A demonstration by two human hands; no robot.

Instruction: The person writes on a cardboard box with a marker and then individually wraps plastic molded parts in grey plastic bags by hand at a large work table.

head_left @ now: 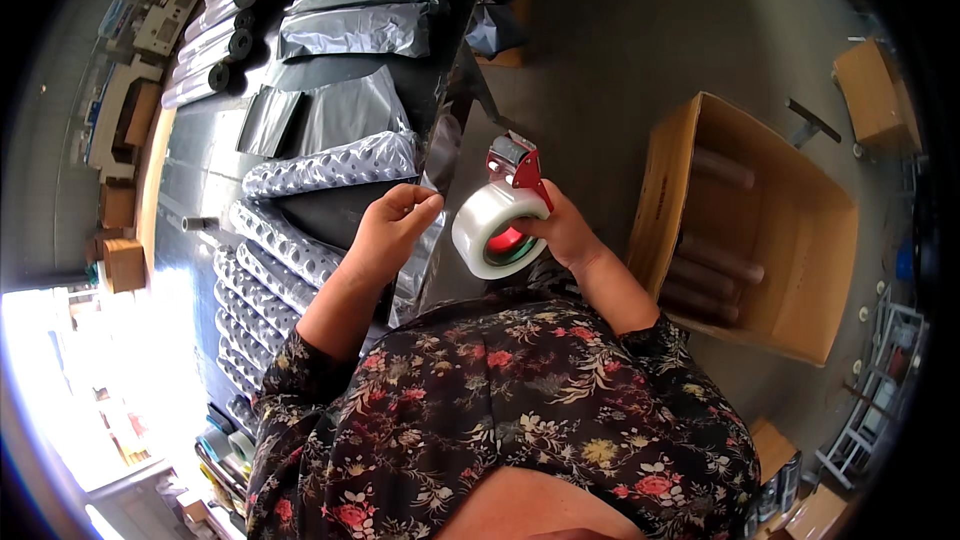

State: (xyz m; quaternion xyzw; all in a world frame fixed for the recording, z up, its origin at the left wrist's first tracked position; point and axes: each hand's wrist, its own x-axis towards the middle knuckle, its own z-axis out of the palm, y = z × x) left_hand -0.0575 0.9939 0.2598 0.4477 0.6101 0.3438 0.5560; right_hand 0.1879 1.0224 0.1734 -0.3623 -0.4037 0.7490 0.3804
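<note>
Clock positions are read from the tape roll, with 12 at the top of the view.

Right hand [566, 228]: closed, gripping a red handheld packing-tape dispenser [530, 176]. The thumb reaches over the near face of the hub. The dispenser head, with its metal roller, points toward 12 o'clock. The dispenser is held in front of the torso, beside the worktable edge.

Tape roll [472, 230]: mounted on the dispenser, clear to whitish, with red and green visible inside the core.

Left hand [395, 225]: at 9 o'clock, near the tape roll but apart from it. The fingers are curled and the thumb meets the index finger in a pinch. Whether a strip of film lies between the tips cannot be told.

Worktable [195, 168]: dark, extending from 8 to 11 o'clock. It carries plastic-wrapped rolls with a round-spot pattern [330, 164] from 8 to 10 o'clock, wrapped rolls with black ends [205, 85] at 10 o'clock, and grey plastic-wrapped packages [355, 32] at 11 o'clock. A short grey tube [198, 224] lies at 9 o'clock.

Open cardboard box [805, 295]: on the floor at 3 o'clock, with several cylindrical rolls [720, 258] inside.
</note>
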